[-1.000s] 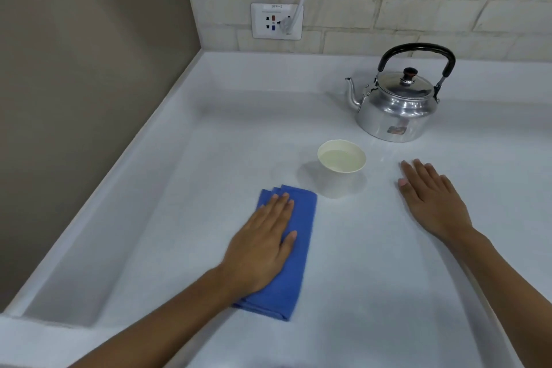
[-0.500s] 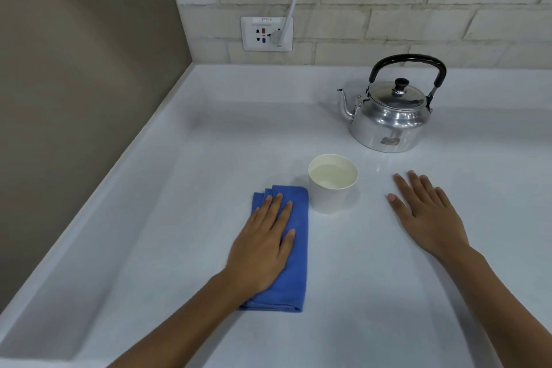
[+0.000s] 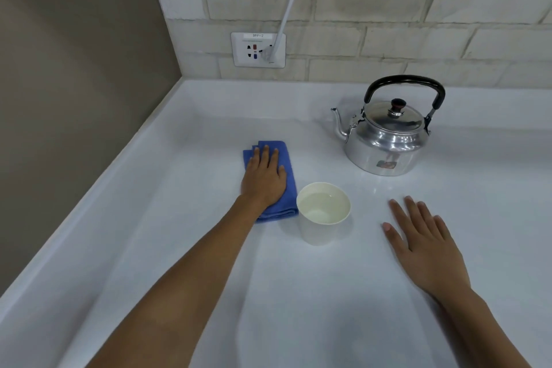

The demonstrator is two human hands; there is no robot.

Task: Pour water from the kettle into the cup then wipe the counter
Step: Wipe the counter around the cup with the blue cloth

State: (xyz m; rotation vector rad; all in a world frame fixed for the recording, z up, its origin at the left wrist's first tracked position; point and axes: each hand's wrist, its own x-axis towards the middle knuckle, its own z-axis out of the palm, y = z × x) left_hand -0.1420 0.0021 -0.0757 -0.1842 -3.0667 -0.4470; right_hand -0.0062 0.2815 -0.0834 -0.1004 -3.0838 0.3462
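A folded blue cloth [image 3: 288,185] lies on the white counter [image 3: 298,293], left of the cup. My left hand [image 3: 264,179] presses flat on the cloth, fingers pointing toward the back wall. A white paper cup [image 3: 323,222] with water in it stands upright in the middle. My right hand [image 3: 424,245] rests flat on the counter to the right of the cup, fingers spread, holding nothing. The shiny metal kettle [image 3: 388,140] with a black handle stands behind, spout pointing left.
A brown wall runs along the counter's raised left rim [image 3: 119,164]. On the brick back wall sits a socket plate [image 3: 258,49] with a white cord [image 3: 291,6] plugged in, running up out of view.
My left hand has slid the blue cloth away from me, from in front of the cup to beside and behind it. The right hand stays flat. The view has shifted.
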